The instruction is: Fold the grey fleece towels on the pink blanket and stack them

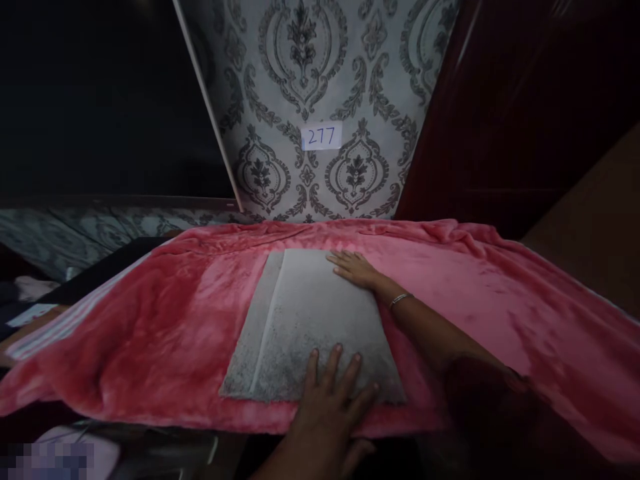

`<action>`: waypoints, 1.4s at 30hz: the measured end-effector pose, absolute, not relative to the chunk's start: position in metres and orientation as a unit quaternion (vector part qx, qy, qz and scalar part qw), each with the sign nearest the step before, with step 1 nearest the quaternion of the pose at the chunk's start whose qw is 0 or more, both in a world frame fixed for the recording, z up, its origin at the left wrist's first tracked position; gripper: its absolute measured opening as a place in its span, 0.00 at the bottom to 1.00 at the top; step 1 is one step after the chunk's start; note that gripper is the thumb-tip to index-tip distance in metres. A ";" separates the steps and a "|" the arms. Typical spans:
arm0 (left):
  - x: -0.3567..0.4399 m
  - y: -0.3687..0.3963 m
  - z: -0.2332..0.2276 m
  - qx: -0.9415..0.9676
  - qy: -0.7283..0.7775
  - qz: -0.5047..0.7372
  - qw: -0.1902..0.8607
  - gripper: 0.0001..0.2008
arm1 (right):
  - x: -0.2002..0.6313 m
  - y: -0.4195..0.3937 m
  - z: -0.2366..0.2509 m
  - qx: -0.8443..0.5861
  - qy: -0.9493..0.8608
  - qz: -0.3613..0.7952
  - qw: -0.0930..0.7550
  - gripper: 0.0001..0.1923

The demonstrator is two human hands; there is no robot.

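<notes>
A grey folded cloth (315,307), perhaps a towel or soft mat, lies flat on a pink plush blanket (165,333). A lighter fold line runs down its left side, and its near part looks darker and mottled. My left hand (333,400) rests on the near edge of the cloth, palm down with fingers spread. At the far right corner, my right hand (354,268) lies flat on the cloth, its fingers stretched toward the left. A thin bracelet (401,299) circles my right wrist. Neither hand grips anything.
A large black screen (100,100) stands at the left, before patterned wallpaper (305,60). A paper label (321,136) reading 277 sticks to the wall. Dark red glossy furniture (490,113) rises at the right. The blanket drapes over the near edge; a pale object (105,453) is below left.
</notes>
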State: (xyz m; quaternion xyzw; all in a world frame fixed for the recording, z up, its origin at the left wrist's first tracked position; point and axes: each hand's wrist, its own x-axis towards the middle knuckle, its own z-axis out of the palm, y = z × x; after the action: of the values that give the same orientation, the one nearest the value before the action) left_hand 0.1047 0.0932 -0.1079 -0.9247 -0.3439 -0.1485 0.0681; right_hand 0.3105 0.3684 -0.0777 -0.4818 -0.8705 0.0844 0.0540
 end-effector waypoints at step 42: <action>0.037 0.065 -0.112 -0.810 -0.449 -0.360 0.116 0.19 | 0.227 0.273 -0.056 -0.373 -0.925 0.068 0.007 0.29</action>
State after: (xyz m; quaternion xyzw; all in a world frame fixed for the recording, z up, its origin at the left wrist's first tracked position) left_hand 0.0369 0.0653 -0.1123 -0.8096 -0.4487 -0.3603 0.1157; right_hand 0.2271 0.2734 -0.0561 -0.3728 -0.9254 0.0682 0.0072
